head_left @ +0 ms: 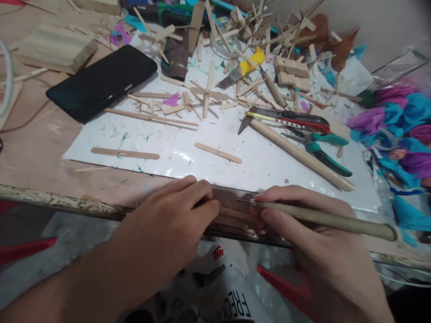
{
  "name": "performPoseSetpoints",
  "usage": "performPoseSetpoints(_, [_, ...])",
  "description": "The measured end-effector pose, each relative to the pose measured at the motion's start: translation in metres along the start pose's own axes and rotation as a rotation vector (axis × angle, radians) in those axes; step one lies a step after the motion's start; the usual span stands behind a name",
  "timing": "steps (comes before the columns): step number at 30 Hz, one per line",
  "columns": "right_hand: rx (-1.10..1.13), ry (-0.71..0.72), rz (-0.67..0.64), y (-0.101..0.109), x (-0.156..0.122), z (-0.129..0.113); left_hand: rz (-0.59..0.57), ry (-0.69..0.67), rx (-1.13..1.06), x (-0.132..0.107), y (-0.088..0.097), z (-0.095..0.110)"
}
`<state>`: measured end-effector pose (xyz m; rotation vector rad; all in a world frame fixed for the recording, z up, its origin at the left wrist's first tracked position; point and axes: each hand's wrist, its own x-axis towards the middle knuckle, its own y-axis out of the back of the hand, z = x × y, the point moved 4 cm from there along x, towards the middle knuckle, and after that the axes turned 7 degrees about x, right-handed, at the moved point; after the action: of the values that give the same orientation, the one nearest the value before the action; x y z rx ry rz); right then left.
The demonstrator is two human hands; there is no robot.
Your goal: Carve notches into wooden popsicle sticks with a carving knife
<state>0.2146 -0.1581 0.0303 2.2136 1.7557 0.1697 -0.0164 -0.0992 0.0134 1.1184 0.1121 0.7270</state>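
At the table's front edge, my left hand [171, 211] pinches one end of a craft stick [232, 212], its fingers curled over it. My right hand [316, 242] grips a thin-pointed carving tool [323, 218] with a round wooden handle, held like a pen. The tool's fine metal tip points left, just above the craft stick. Right-hand fingertips are close to the stick's right end; whether they touch it I cannot tell. On the white board [175, 143] lie a craft stick with a slit in its middle [125, 153] and a shorter one [218, 152].
A black phone [104, 80] lies at left beside a wood block [57, 47]. A hammer [299, 154], green-handled pliers [328, 157] and a box cutter [292, 117] sit at right. Behind is a pile of sticks [256, 27], with a yellow-handled chisel [244, 67]. Coloured crepe paper [404, 121] is far right.
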Motion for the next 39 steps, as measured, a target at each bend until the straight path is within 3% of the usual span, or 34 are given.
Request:
performPoseSetpoints(7, [0.110,-0.097,0.021,-0.014,-0.003,0.004,0.103,0.014,0.051,-0.003,0.004,0.003])
performPoseSetpoints(18, [0.034,-0.049,-0.017,-0.023,0.001,0.006,-0.005,0.042,0.085,0.000,-0.001,0.002])
performPoseSetpoints(39, [-0.138,0.008,0.025,-0.025,-0.006,-0.001,-0.005,0.031,-0.010,0.002,-0.001,0.000])
